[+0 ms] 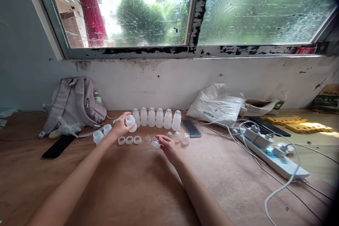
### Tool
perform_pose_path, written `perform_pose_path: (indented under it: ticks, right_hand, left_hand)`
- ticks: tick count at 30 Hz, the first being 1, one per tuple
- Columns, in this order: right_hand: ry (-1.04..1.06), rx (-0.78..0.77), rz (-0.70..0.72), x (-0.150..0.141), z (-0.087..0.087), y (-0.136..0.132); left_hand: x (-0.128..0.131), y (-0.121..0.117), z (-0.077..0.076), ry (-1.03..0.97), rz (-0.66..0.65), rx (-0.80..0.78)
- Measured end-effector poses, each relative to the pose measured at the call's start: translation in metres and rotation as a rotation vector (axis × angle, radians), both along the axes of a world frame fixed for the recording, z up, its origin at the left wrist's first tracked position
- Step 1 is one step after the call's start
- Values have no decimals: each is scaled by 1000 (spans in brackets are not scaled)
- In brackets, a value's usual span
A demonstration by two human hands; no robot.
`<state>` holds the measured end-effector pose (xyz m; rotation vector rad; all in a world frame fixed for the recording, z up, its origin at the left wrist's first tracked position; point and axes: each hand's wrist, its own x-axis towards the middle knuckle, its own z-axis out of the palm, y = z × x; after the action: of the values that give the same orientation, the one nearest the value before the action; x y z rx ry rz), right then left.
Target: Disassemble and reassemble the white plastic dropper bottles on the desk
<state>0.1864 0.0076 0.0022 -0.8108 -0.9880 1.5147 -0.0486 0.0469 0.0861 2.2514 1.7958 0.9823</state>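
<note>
My left hand [120, 125] is wrapped round a small white plastic bottle [130, 121] at the left end of a row of several upright white bottles [159, 118] near the wall. My right hand [166, 144] pinches a small clear cap-like piece [156, 143] just above the wooden table [148, 183]. Three white rings [129, 140] lie in a line between my hands. Small clear pieces [177, 137] lie in front of the bottle row. Two white cup-shaped parts [102, 133] stand to the left of my left hand.
A grey backpack [75, 104] leans on the wall at left, with a black phone [58, 146] in front. A white plastic bag [215, 106] lies right of the bottles. A white power strip [270, 152] with cables and yellow blocks [298, 123] lie at right.
</note>
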Motion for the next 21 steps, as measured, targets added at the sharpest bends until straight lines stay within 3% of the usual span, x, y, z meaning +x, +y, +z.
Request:
perform_pose_path:
  ticks: [2,5,14,21]
  right_hand:
    - [-45,19,32,-4,-1,-3]
    - [-169,76,99,-10,-2,-7]
    - [-387,158,195,-17,-10,-8]
    - [-756,516,-56,-18,-11,-9]
  left_hand:
    - [-8,16,13,210,59,-60]
    - [-16,37,19,305,88,-136]
    - [-14,62,0,432,172,-202]
    - [-15,64,-9,468,223,-266]
